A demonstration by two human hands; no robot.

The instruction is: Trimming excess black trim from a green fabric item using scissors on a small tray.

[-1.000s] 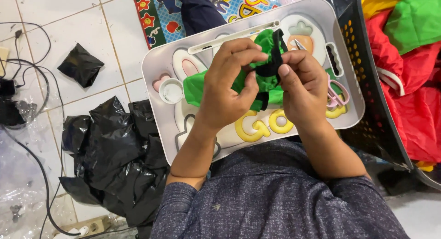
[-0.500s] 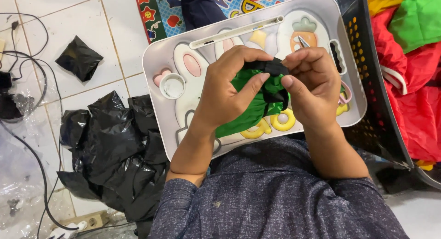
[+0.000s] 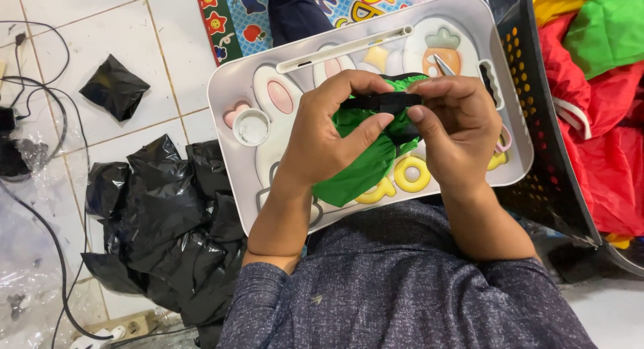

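White floor tiles (image 3: 107, 27) fill the upper left of the head view, crossed by thin black cables (image 3: 40, 87); a small folded black plastic bag (image 3: 114, 86) lies on them, and a larger heap of crumpled black plastic bags (image 3: 161, 221) sits beside the person's left forearm. Across the lap rests a pale grey lap tray (image 3: 231, 87) with rounded corners, decorated with a rabbit, a carrot and yellow ring shapes. At right, a black perforated basket (image 3: 537, 121) holds red and green cloth (image 3: 604, 87).

Centre of view: a bright green cloth bundle (image 3: 359, 168), soft and creased, gathered into a compact roll just above the tray's middle. A narrow black strap (image 3: 382, 101) runs across its top edge. Left hand (image 3: 322, 141): grip closed around the bundle's left side, thumb pressed onto the green fabric, fingertips on the strap. Right hand (image 3: 456, 134): fingers curled tight, pinching the strap's right end against the bundle. Both hands meet over the bundle; its lower fold hangs free below the left thumb.
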